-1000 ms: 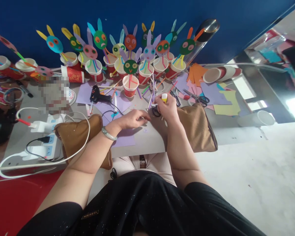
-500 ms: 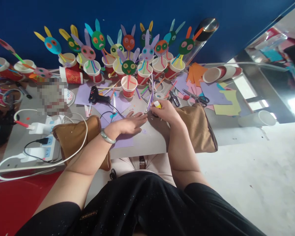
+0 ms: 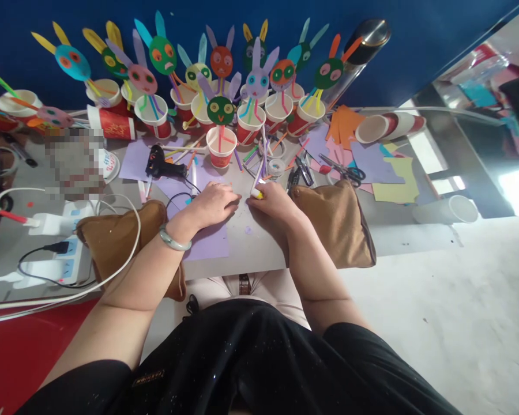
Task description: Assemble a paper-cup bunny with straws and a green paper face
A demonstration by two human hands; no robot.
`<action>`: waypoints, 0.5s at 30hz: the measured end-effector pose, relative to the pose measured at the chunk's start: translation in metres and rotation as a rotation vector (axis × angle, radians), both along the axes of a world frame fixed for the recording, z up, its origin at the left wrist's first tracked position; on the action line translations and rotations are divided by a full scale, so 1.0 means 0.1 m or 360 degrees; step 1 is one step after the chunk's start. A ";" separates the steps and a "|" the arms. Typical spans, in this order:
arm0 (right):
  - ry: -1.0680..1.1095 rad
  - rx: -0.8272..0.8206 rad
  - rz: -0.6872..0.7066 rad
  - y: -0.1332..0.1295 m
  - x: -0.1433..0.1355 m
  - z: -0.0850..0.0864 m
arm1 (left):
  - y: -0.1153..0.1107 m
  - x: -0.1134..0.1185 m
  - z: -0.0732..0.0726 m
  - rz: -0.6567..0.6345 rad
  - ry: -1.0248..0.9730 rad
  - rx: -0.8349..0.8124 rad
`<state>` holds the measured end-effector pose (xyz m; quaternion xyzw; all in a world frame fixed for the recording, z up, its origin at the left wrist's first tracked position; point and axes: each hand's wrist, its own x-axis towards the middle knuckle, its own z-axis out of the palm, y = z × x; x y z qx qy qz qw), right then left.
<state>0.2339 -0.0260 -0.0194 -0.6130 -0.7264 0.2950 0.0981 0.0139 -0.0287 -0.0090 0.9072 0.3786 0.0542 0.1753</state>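
My right hand [image 3: 271, 200] is closed around a small white-and-yellow object [image 3: 259, 192], its lower part hidden by the fingers. Just to the left, my left hand [image 3: 216, 203] is palm down over the table, fingers loosely bent and a little apart, with nothing visible in them. A purple paper sheet [image 3: 210, 242] lies partly under the left wrist. Beyond the hands stands a red-and-white paper cup [image 3: 221, 151] with a green rabbit-faced figure [image 3: 221, 110] on straws. A black glue gun [image 3: 164, 164] rests beyond my left hand.
Several cups with paper rabbit figures line the blue wall [image 3: 285, 23]. Scissors [image 3: 348, 170], coloured paper [image 3: 374, 164] and a brown cushion [image 3: 339, 225] are at the right. Another cushion [image 3: 121, 236] and a power strip [image 3: 75, 253] with looping cables lie at the left.
My left hand has lifted from lying flat, drawn slightly left, and its fingers have bent. My right hand has moved left with the white-and-yellow object. The whole view has shifted slightly.
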 end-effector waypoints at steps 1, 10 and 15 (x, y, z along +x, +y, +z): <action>-0.0011 0.0003 0.0006 0.00 0.00 0.00 | -0.01 0.00 0.00 -0.0057 0.0024 -0.0001; -0.0002 -0.0002 0.0023 0.01 0.02 -0.01 | -0.12 0.07 0.09 -0.0243 0.0285 0.0014; 0.0125 0.0040 -0.0003 -0.02 0.07 0.04 | -0.11 0.05 0.07 -0.0215 0.0270 -0.0018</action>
